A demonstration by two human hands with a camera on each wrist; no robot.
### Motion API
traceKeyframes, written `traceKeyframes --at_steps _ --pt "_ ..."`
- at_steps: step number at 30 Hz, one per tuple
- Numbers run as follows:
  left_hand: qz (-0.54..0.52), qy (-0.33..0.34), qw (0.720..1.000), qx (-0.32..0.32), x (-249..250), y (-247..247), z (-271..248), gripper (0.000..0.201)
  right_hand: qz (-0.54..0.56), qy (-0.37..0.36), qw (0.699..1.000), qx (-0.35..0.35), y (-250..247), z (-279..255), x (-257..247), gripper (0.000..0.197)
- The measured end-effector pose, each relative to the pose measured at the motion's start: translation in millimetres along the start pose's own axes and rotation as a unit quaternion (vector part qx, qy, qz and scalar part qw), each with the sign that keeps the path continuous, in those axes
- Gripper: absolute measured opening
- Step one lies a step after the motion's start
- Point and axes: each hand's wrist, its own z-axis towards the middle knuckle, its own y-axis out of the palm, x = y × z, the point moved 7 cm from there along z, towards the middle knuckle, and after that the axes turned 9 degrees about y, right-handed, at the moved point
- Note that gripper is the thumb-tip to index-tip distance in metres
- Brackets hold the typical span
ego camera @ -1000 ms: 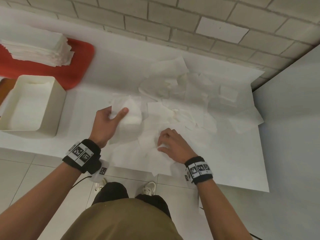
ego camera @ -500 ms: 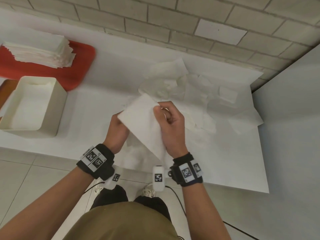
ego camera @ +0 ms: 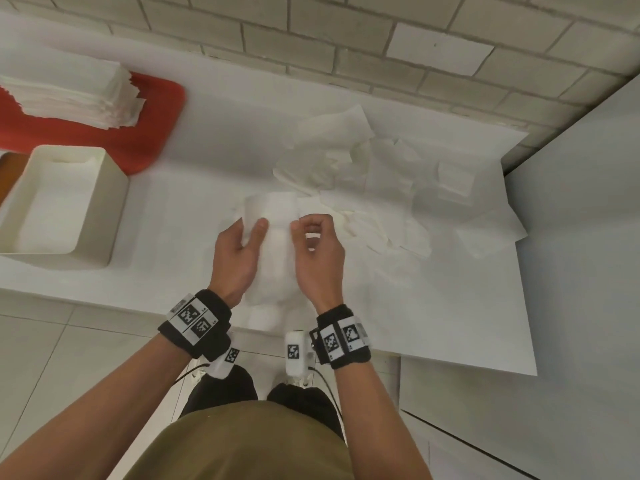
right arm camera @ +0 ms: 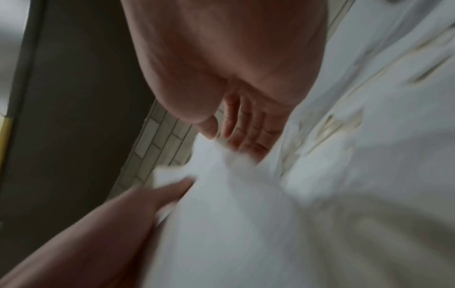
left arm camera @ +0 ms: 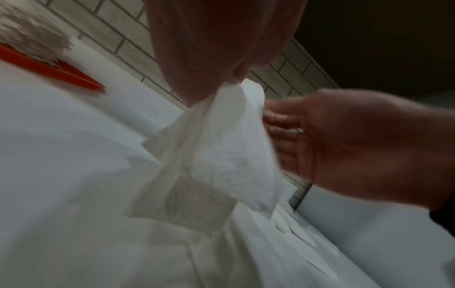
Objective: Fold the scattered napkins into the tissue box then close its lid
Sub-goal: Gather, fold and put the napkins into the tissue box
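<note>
Now both hands, left hand (ego camera: 239, 252) and right hand (ego camera: 318, 256), pinch one napkin (ego camera: 275, 230) above the table (ego camera: 180, 216).

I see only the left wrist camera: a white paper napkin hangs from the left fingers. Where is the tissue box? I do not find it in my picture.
Observer: The head view shows the open cream rectangular tissue box standing on the white table, to the left of the left hand that pinches the white paper napkin.
Operator: Is the box full?
Observer: No. What lies inside is white and sits below the rim.
Operator: How many loose napkins remain?
Observer: I cannot count them. A heap of crumpled white napkins lies beyond the right hand and to its right.
</note>
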Motion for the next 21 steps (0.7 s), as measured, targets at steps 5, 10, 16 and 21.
traceKeyframes --at_steps 5,10,16,21 --pt "0.042 0.028 0.998 0.043 -3.8 -41.5 9.9 0.020 -0.352 -0.105 0.923 -0.110 -41.0 45.7 33.6 0.019" --pt "0.076 0.117 0.990 0.034 4.2 -67.1 20.3 0.054 -0.561 -0.143 0.778 -0.243 -26.5 56.7 74.9 0.073" --pt "0.135 0.157 0.978 0.023 5.6 -73.6 16.7 0.047 -0.565 -0.123 0.776 -0.254 -26.8 63.1 63.9 0.052" --pt "0.078 0.072 0.994 0.035 -4.7 -69.8 7.4 0.042 -0.189 -0.090 0.956 -0.205 -60.6 30.0 -27.4 0.015"
